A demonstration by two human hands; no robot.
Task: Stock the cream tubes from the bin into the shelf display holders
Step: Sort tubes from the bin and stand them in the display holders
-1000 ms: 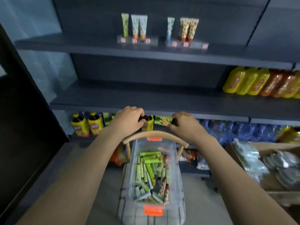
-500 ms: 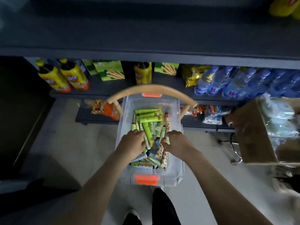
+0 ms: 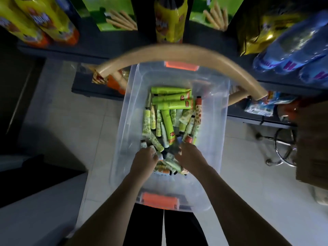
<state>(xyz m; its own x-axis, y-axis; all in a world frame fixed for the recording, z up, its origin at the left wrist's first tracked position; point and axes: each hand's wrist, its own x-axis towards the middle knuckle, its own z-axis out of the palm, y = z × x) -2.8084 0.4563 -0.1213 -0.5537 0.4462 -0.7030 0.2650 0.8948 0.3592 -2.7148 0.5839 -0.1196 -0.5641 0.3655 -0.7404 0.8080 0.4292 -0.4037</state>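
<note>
A clear plastic bin [image 3: 219,121] with orange latches stands right below me, holding several cream tubes [image 3: 170,110], mostly green and patterned, lying loose in a heap. Both my hands are down inside the bin at its near end. My left hand [image 3: 144,159] has its fingers curled in around a tube at the edge of the heap. My right hand [image 3: 190,155] reaches into the tubes beside it, fingertips buried among them, so its hold is hidden. The shelf display holders are out of view.
A curved wooden chair back [image 3: 177,50] arcs over the bin's far end. Behind it a low shelf carries yellow bottles [image 3: 168,20], green snack boxes [image 3: 113,16] and blue water bottles [image 3: 298,50]. A cardboard box [image 3: 312,139] and a metal stool frame [image 3: 284,150] stand to the right.
My view has tilted down from the shelves to the bin. Both hands came off the chair back, dropped into the bin and now sit deeper among the tubes.
</note>
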